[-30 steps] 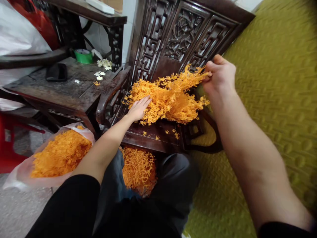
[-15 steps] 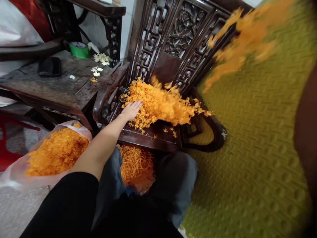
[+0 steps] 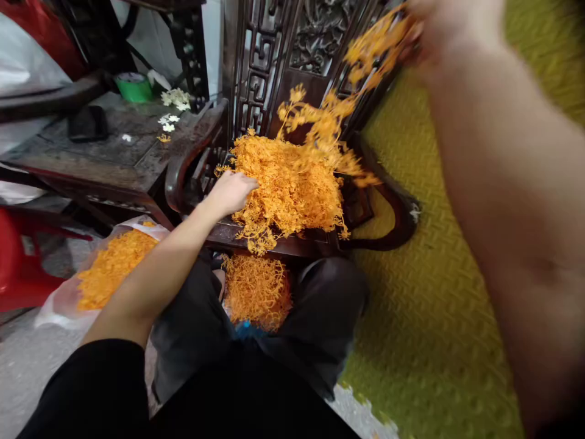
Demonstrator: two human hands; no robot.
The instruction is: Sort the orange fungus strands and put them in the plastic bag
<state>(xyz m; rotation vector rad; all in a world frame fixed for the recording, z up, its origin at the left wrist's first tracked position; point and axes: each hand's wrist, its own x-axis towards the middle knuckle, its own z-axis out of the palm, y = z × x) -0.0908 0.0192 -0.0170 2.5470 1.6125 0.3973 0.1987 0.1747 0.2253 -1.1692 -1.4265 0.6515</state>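
Observation:
A pile of orange flower sprigs (image 3: 292,189) covers the seat of a dark carved wooden chair (image 3: 315,73). My left hand (image 3: 234,191) is at the pile's left edge, fingers bent together with their tips in the flowers. High at the upper right, my right hand (image 3: 439,30) is closed on a bunch of orange sprigs (image 3: 329,122), which stretches down toward the pile. That hand is blurred and partly cut off by the top edge. Between my knees, below the seat, lies a heap of bare, tangled orange stems (image 3: 258,289).
A translucent bag (image 3: 59,308) of loose orange blossoms stands at the left near a red stool (image 3: 27,268). On the wooden side table (image 3: 95,158) lie green tape (image 3: 134,88), a black phone-like object (image 3: 88,124) and white flowers (image 3: 176,99). A yellow-green textured surface (image 3: 411,305) slopes along the right.
My right hand has come into view at the upper right, holding sprigs that have swung down and left. My left fingers have bent from a flatter pose at the pile's edge.

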